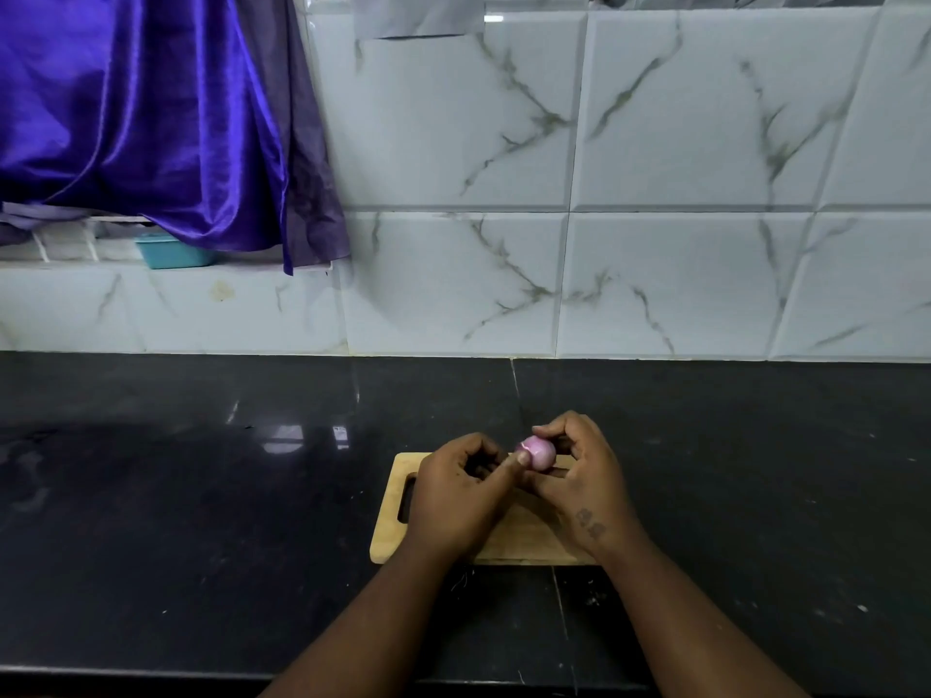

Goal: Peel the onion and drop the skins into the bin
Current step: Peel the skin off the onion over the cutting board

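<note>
A small pink-purple onion (538,451) is held just above the far edge of a wooden cutting board (524,539). My right hand (579,476) wraps around it from the right, fingertips over its top. My left hand (461,496) meets it from the left, thumb pressed on its left side. The lower part of the onion is hidden by my fingers. No bin is in view.
The board lies on a black stone counter (201,496) that ends at a white marbled tile wall (655,193). At the upper left hangs a purple satin cloth (151,118) over a ledge with a teal tub (174,251).
</note>
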